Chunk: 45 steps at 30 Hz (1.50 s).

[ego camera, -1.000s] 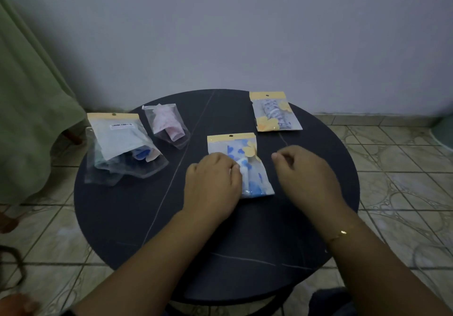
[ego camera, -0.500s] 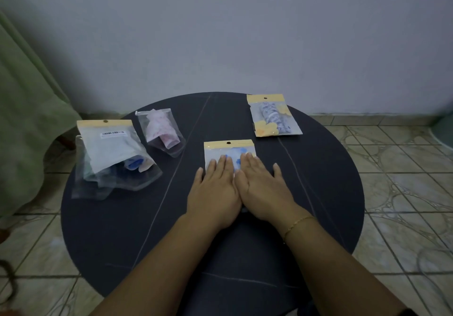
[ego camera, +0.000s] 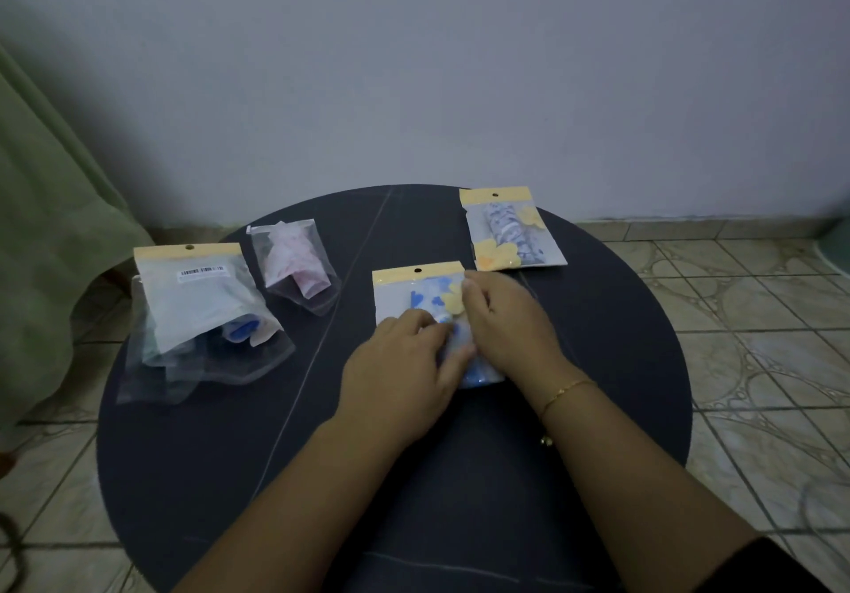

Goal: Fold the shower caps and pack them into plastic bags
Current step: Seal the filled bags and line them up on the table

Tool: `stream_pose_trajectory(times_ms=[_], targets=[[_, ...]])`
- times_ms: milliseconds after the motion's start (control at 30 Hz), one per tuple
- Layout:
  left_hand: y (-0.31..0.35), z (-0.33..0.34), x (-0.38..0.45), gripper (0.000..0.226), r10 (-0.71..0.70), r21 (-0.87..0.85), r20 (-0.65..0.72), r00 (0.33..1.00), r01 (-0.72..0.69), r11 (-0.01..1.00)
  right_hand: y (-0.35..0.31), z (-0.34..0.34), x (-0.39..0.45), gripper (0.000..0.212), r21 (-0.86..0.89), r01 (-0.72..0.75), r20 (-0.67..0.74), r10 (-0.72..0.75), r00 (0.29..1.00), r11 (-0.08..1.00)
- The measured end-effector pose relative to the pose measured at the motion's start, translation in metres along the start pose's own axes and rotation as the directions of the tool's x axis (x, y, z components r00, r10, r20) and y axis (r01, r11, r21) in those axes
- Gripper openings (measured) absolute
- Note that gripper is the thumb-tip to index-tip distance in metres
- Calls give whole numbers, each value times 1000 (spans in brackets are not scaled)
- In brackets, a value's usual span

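On round dark worktop [ego camera: 598, 362], centre: clear plastic bag with yellow header strip [ego camera: 416, 273], blue-and-white shower cap [ego camera: 430, 300] inside, yellow flower print on front. Left hand [ego camera: 400, 369] laid over lower left part of bag, fingers extended and slightly bent, pressing down on it, no grip visible. Right hand [ego camera: 503, 321] laid over right side of bag, fingers roughly straight and pointing toward header strip, pressing flat; thin gold bracelet [ego camera: 568, 390] at wrist. Both hands touching at fingertips over bag.

Far right of worktop, well apart from hands: second packed bag with yellow header [ego camera: 513, 229], grey-and-white patterned cap inside, yellow flower at lower left corner.

Far left, partly overhanging edge: loose stack of clear bags [ego camera: 202, 321], topmost with yellow header and barcode label, something blue showing inside.

Just beside stack, toward centre: small clear bag holding pink-and-white cap [ego camera: 296, 263].

Surroundings: pale wall, tiled floor [ego camera: 759, 298], green cloth [ego camera: 50, 243] at left
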State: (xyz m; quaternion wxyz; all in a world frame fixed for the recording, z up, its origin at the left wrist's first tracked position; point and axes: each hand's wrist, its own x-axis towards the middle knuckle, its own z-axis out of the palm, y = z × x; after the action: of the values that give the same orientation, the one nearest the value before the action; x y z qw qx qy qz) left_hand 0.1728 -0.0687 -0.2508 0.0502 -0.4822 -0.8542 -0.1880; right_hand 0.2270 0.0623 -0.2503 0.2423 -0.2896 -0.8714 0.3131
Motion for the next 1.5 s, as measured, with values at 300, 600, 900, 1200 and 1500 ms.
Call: stream_pose_trajectory(times_ms=[300,600,900,1200,1500], targets=[[-7,3,24,55,-45,80,94,995,38,996,41,-10,40,57,-513,-52,163,157,974,857],[12,37,80,45,-39,-118,-49,998,32,992,50,-27,30,54,-549,-113,171,244,955,828],[33,65,115,49,63,-93,6,998,-62,994,63,-56,24,44,-545,-162,137,277,951,823],[29,57,94,59,115,32,-46,992,-114,993,41,-56,13,56,-521,-144,141,251,958,841],[-1,10,33,62,17,138,-46,999,-11,990,-11,-23,-24,61,-514,68,303,107,947,855]])
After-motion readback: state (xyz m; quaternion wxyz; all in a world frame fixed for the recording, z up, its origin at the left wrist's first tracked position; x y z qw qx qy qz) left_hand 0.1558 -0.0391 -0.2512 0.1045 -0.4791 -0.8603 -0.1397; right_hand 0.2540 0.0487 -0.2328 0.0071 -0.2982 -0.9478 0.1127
